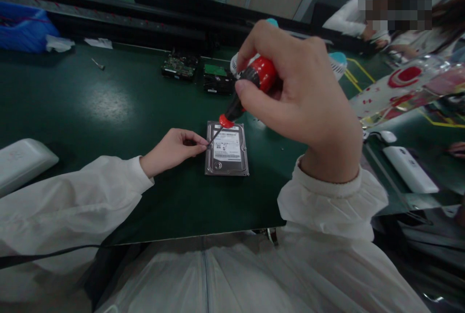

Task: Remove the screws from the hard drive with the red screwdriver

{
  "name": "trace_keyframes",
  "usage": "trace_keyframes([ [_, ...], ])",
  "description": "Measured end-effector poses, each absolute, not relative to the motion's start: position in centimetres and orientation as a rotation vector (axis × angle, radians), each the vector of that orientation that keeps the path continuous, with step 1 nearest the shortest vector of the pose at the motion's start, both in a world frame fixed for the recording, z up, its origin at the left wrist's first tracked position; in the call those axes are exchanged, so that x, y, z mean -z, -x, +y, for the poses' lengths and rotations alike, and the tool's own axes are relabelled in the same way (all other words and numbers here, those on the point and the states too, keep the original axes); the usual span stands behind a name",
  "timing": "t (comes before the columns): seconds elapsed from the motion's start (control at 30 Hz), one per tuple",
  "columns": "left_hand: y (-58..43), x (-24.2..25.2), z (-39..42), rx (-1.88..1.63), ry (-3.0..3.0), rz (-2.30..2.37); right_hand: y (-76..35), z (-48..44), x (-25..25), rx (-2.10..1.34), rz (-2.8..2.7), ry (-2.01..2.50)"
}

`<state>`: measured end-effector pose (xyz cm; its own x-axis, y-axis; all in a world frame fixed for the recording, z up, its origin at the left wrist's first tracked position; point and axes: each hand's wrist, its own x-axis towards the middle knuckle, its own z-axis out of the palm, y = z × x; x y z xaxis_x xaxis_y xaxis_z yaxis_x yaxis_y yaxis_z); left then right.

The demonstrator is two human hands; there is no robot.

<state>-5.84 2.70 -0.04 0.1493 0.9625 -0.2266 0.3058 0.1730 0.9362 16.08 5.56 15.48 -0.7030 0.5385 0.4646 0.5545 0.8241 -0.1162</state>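
Note:
A silver hard drive (235, 164) with a white label lies flat on the green table. My right hand (290, 85) is wrapped round the red and black handle of a screwdriver (236, 104) above it. The screwdriver slants down to the left, and its thin shaft reaches the drive's left edge. At that same edge my left hand (174, 150) pinches thumb and fingertips together beside the screwdriver tip. Whatever lies between those fingertips is too small to make out.
Behind the drive lie two circuit-board units (179, 65) (217, 79). A blue bin (25, 29) stands far left, with a white device (25, 163) nearer. Right are a clear plastic bottle (407, 83) and a white box (410, 168). Co-workers in white sleeves (347, 17) sit at the far right.

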Motion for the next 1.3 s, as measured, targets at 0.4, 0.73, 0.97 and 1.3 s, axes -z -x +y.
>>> trace_keyframes([
  [0.4, 5.90, 0.39, 2.77, -0.782, -1.371, 1.339, -16.06, 5.92, -15.40, 0.123, -2.463, 0.872],
  [0.73, 5.81, 0.41, 2.68, -0.796, -1.384, 1.324, -15.90, 5.59, -15.51, -0.059, -2.555, 0.694],
  [0.97, 5.83, 0.41, 2.78, -0.782, -1.384, 1.324, -15.88, 5.68, -15.43, -0.061, -2.546, 0.710],
  [1.3, 5.94, 0.21, 2.77, -0.763, -1.401, 1.333, -16.16, 5.89, -15.28, 0.156, -2.500, 0.802],
])
